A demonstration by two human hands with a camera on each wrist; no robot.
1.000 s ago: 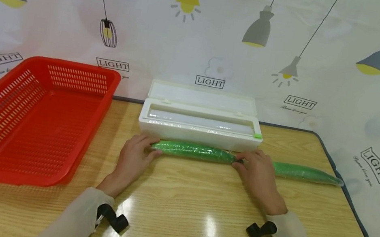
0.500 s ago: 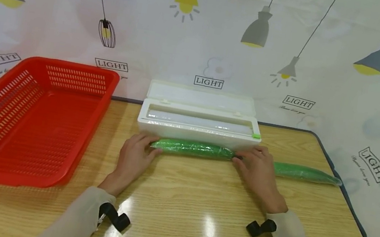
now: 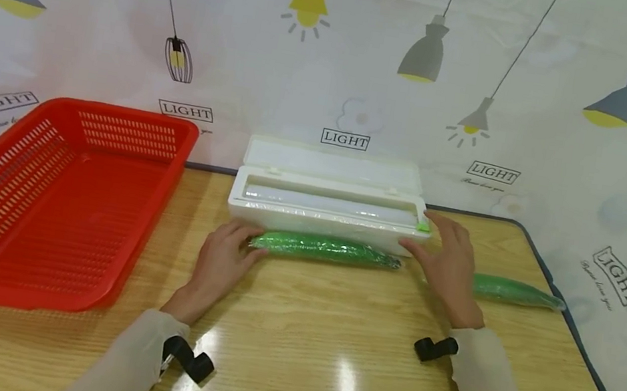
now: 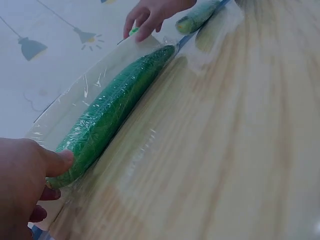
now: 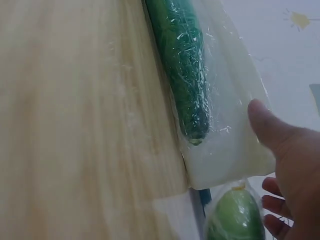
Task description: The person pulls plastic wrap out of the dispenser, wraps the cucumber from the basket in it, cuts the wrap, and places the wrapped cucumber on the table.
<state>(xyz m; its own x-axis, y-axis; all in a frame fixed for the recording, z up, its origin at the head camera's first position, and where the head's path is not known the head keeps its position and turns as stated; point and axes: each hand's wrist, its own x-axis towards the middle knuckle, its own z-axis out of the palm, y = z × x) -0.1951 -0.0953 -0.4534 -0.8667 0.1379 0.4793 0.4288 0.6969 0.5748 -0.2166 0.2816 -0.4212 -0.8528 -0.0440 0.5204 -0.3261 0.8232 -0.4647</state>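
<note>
A long green cucumber (image 3: 326, 248) in shiny cling film (image 5: 220, 117) lies on the table along the front of a white cling film dispenser (image 3: 333, 227). The film stretches from the dispenser over the cucumber. My left hand (image 3: 222, 256) holds the cucumber's left end, with the thumb on top in the left wrist view. At the dispenser's right end is my right hand (image 3: 449, 266), thumb out in front and fingers fairly straight beside the green cutter slider (image 3: 423, 227). A second wrapped cucumber (image 3: 518, 292) lies to the right, partly hidden behind the right hand.
A red plastic basket (image 3: 118, 261) stands on the left of the wooden table (image 3: 278, 352). Behind the dispenser, its lid (image 3: 333, 163) is raised against a wall covering (image 3: 281, 83) printed with lamps. The table's dark right edge (image 3: 582, 350) runs past the second cucumber.
My right hand has let go of the wrapped cucumber's right end and moved up and right to the dispenser's right end. The left hand has stayed at the cucumber's left end.
</note>
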